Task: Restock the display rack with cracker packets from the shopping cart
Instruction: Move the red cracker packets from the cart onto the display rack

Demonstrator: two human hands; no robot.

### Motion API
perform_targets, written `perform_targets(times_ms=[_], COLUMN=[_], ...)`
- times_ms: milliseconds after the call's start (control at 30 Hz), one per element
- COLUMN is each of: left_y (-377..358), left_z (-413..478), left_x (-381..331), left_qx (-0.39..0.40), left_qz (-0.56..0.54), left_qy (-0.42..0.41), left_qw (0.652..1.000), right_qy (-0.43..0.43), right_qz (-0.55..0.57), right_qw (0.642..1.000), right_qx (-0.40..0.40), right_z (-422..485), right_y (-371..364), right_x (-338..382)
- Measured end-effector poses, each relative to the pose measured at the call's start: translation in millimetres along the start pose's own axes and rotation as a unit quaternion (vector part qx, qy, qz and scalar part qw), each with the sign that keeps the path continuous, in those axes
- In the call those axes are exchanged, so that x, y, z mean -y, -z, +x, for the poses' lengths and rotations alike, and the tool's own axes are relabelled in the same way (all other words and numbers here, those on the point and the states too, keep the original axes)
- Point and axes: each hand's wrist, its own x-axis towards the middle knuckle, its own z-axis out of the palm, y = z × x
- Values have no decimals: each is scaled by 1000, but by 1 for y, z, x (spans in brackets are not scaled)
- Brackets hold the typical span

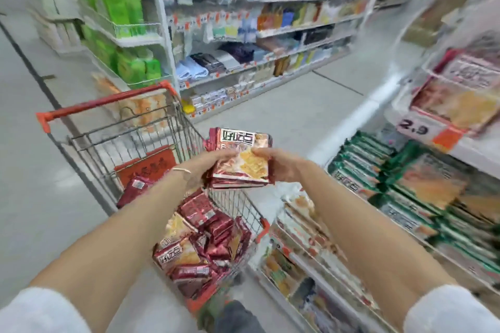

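A stack of red cracker packets (pixel 240 159) was held in the air just above the far right corner of the shopping cart (pixel 130 138), between it and the display rack (pixel 476 154) on the right. The left hand (pixel 213 162) and the right hand (pixel 281 167) each pinched a side of the stack, thumbs on top and fingers curled beneath. The printed face lay upward, lettering at the far end. The long axis seemed to run away from the person, tipped slightly left. To shelve it well, the stack would best be kept squeezed square so no packet slid out, then turned to match the green packets (pixel 359 165) already lying on the rack.
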Motion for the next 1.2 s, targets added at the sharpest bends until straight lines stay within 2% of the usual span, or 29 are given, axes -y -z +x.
perform_targets(times_ms=[200,400,500,633,867,967,1033,1133,1200], left_y=[-131,-252,-307,-365,-390,-391,-390,-388,-388], left_z=[-10,-30,-40,-30,18,27,28,32,27], left_x=[-100,-208,-256,-293,-301,-304,-304,-304,-306], left_qx=[105,198,232,234,165,197,216,246,285], left_qz=[60,138,156,164,175,150,140,156,135], left_qy=[-105,-194,-230,-272,-350,-364,-358,-366,-331], left_qw=[987,951,932,919,905,898,898,884,889], right_qy=[92,226,275,325,315,319,309,361,383], right_qz=[-44,-25,-29,-23,-29,-25,-71,-152,-142], right_qw=[982,944,914,882,871,869,872,822,801], right_qx=[-161,-238,-298,-340,-376,-377,-372,-414,-438], right_z=[-133,-283,-327,-355,-322,-315,-317,-323,-328], right_y=[99,176,211,254,304,309,307,310,313], right_x=[37,73,87,102,100,101,102,101,97])
